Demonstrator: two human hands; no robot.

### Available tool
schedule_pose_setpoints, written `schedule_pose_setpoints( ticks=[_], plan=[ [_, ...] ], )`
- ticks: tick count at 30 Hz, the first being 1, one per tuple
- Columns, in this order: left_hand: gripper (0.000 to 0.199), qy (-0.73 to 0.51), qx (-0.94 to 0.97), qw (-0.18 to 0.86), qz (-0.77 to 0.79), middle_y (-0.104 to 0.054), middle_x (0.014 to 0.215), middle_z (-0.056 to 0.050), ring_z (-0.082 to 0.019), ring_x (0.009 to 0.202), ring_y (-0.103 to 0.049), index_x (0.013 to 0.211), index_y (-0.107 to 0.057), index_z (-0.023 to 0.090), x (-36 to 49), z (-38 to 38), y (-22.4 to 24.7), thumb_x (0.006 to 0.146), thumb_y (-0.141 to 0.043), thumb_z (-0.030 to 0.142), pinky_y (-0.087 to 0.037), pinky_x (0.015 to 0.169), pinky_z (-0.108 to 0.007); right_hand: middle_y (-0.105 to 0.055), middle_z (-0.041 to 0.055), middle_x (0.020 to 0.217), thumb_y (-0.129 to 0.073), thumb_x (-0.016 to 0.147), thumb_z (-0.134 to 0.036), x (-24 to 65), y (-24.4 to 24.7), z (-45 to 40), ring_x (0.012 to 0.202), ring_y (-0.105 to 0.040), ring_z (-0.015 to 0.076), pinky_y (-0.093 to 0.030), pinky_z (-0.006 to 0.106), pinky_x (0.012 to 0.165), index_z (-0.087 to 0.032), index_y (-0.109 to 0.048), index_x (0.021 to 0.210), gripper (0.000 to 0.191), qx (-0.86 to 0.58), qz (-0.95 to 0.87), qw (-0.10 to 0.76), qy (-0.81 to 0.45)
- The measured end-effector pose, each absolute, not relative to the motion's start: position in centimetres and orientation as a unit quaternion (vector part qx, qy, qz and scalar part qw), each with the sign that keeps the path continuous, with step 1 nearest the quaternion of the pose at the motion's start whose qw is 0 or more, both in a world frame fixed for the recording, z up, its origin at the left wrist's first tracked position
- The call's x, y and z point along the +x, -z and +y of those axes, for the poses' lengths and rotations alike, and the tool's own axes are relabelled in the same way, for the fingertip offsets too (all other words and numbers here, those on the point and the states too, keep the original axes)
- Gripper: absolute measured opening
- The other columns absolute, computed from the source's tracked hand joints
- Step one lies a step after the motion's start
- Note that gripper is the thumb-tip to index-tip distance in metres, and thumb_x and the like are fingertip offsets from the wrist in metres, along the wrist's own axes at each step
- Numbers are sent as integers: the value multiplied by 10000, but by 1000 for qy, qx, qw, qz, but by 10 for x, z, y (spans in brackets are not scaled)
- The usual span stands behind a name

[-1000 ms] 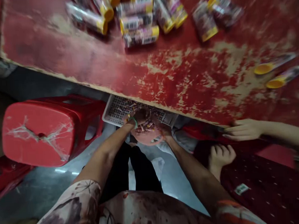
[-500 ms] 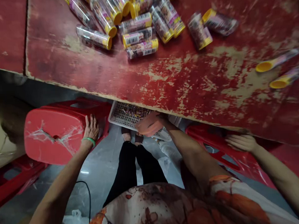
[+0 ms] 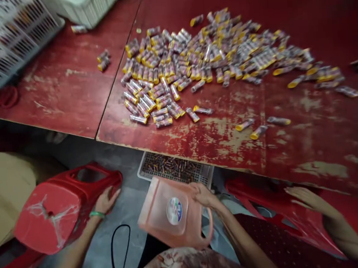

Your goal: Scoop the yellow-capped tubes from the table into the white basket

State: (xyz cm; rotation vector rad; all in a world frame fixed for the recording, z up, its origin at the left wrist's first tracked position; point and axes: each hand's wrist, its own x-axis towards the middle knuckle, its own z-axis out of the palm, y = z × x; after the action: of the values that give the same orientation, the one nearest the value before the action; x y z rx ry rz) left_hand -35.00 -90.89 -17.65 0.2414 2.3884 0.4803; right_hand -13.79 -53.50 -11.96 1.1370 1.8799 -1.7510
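Observation:
My left hand [image 3: 106, 201] rests against the side of a tipped red plastic stool [image 3: 51, 220], its fingers spread. A green bangle circles that wrist. My right hand [image 3: 204, 195] grips the upper edge of a pink translucent plastic jug [image 3: 168, 209] with an oval label. The jug is held tilted in front of my body, its handle towards the right. Just beyond it, partly beneath the table edge, sits a white perforated basket [image 3: 145, 177] holding many small tubes. Whether the jug contains anything is hidden.
On the worn red table [image 3: 167, 144] lies a wide pile of clear tubes with yellow caps [image 3: 204, 59]. Crates [image 3: 12, 47] and red scissors [image 3: 7, 97] are at the left. Another person's hand [image 3: 306, 198] is by a red stool [image 3: 280, 202] on the right.
The jug has come up from the basket towards my body with my right hand. The left-hand stool has shifted left and down. More of the table has come into view.

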Motion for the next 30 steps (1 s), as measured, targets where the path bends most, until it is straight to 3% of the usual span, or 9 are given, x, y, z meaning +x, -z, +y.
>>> schedule_pose_setpoints(
  ticks=[5, 9, 12, 16, 19, 22, 24, 27, 30],
  plan=[
    [690, -496, -49, 541, 677, -686, 1122, -149, -293, 964, -672, 1206, -609, 158, -294, -827, 82, 663, -728, 567, -552, 805, -400, -660, -2, 745, -568, 547, -185, -149, 30, -518, 689, -559, 155, -426, 193, 557, -151, -729, 850, 345, 286, 680, 188, 648],
    [516, -583, -76, 599, 543, -727, 894, -120, -198, 660, -677, 1077, -684, 144, -270, -798, 31, 670, -794, 441, -546, 645, -309, -697, 61, 940, -692, 600, -311, -144, -33, -491, 887, -620, 237, -498, 286, 757, -158, -714, 971, 401, 284, 680, 140, 661],
    [523, -606, -93, 596, 519, -729, 841, -99, -167, 589, -656, 1113, -682, 168, -275, -792, 16, 675, -796, 430, -529, 583, -275, -663, 88, 1141, -749, 600, -383, -116, -57, -490, 1073, -606, 277, -489, 333, 897, -182, -661, 1116, 561, 331, 622, 76, 705],
    [526, -589, -67, 611, 525, -726, 823, -102, -170, 591, -657, 1082, -691, 150, -301, -784, 16, 659, -805, 441, -520, 572, -265, -700, 55, 807, -805, 544, -388, -90, -66, -522, 752, -654, 239, -531, 290, 650, -167, -692, 980, 502, 426, 596, 85, 676],
    [516, -574, -21, 631, 522, -719, 807, -110, -187, 600, -658, 1046, -688, 128, -336, -777, 17, 717, -731, 524, -526, 586, -291, -552, -20, 493, -790, 568, -399, -101, -68, -553, 411, -470, 110, -381, 203, 400, -147, -661, 790, 360, 502, 545, 48, 670],
    [630, -578, 49, 547, 603, -714, 932, -133, -244, 762, -685, 1146, -633, 136, -392, -771, 19, 779, -585, 645, -549, 718, -369, -456, -62, 410, -791, 552, -372, -121, -71, -566, 315, -309, 50, -244, 173, 320, -147, -618, 751, 346, 579, 470, -61, 664],
    [723, -541, 129, 389, 735, -679, 1100, -154, -296, 977, -658, 1240, -572, 144, -439, -764, 25, 744, -600, 669, -514, 885, -431, -444, -75, 408, -811, 512, -320, -129, -74, -564, 315, -303, 43, -243, 165, 314, -156, -601, 752, 359, 626, 431, -153, 631],
    [954, -406, 272, 143, 861, -480, 1401, -226, -360, 1332, -412, 1384, -431, 90, -508, -742, 47, 673, -647, 688, -318, 1111, -487, -421, -82, 392, -830, 442, -258, -129, -76, -548, 321, -315, 37, -248, 154, 304, -168, -519, 622, 371, 679, 409, -268, 548],
    [1135, -310, 368, 79, 873, -246, 1531, -284, -374, 1448, -170, 1463, -252, 13, -550, -706, 75, 659, -637, 715, -195, 1157, -513, -433, -72, 386, -820, 378, -228, -126, -70, -527, 309, -319, 33, -236, 151, 283, -170, -473, 551, 392, 700, 396, -303, 512]
  ],
)
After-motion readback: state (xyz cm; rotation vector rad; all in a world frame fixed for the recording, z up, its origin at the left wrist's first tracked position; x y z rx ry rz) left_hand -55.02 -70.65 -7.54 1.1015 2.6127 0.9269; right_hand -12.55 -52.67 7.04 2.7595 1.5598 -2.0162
